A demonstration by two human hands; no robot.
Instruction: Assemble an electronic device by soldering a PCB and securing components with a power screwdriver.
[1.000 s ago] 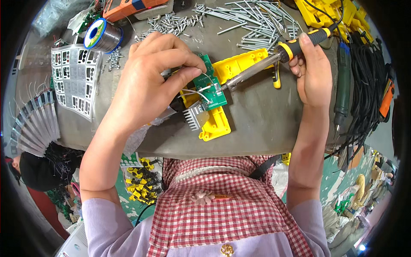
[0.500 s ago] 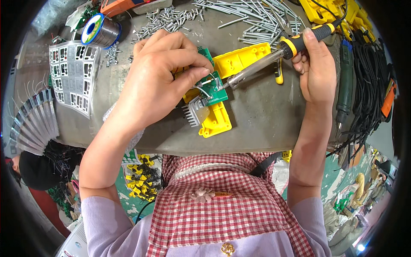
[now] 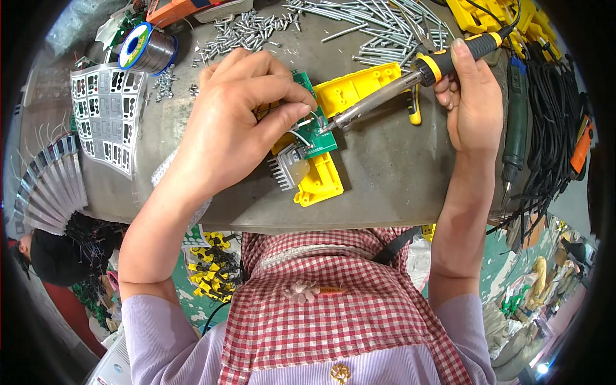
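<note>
In my right hand is a soldering iron with a black and yellow handle, its tip pointing down-left onto a green circuit board. The board rests on a yellow plastic housing and carries a finned metal heat sink at its lower left. My left hand is over the board's left side, thumb and forefinger pinched around a thin wire close to the iron's tip. That hand hides part of the board and the wire's far end.
Loose screws and long bolts lie across the back. A solder spool and a sticker sheet are at left. On the right are an electric screwdriver, black cables and a yellow-handled tool.
The whole view has shifted very slightly. Both hands, the iron and the board keep nearly the same positions relative to each other.
</note>
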